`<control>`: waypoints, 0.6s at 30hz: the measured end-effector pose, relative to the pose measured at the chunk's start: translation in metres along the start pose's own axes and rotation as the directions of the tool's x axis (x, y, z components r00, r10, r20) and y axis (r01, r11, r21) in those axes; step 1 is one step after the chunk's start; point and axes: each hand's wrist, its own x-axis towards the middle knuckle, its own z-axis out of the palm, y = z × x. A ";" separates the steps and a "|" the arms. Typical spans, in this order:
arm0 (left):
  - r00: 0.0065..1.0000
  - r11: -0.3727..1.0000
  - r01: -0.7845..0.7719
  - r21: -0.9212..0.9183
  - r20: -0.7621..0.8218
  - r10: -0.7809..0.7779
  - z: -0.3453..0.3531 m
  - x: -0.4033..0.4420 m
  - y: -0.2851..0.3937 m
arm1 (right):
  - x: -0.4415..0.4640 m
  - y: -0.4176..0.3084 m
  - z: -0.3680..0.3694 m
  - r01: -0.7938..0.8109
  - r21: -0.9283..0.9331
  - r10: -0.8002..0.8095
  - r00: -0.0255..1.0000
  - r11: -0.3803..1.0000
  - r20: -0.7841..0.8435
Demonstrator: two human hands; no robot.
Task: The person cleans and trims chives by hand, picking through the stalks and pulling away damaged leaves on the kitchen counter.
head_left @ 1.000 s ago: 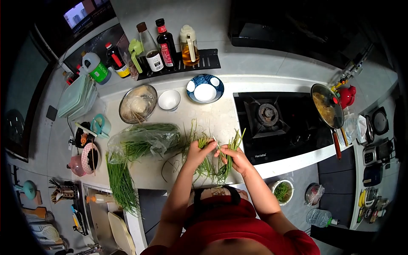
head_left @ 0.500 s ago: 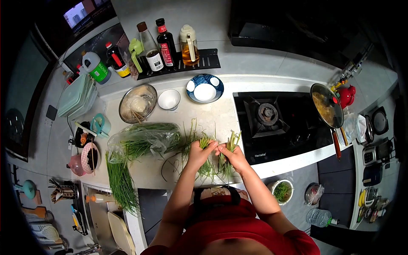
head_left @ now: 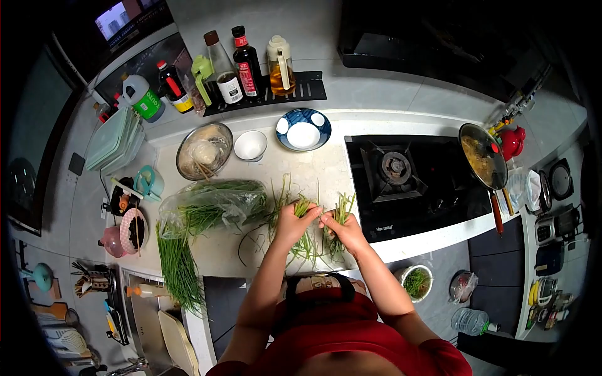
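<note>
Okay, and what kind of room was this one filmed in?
Most likely a home kitchen: a gas hob set in the counter, a lidded pan, and sauce bottles on a rack.

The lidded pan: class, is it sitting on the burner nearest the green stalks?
No, the lidded pan sits at the stove's far right, and that burner has nothing on it.
</note>
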 end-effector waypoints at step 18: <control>0.969 0.980 -0.172 0.095 -0.163 0.186 0.005 0.007 -0.015 | -0.001 -0.009 -0.008 -0.115 0.284 0.084 0.990 0.952 0.117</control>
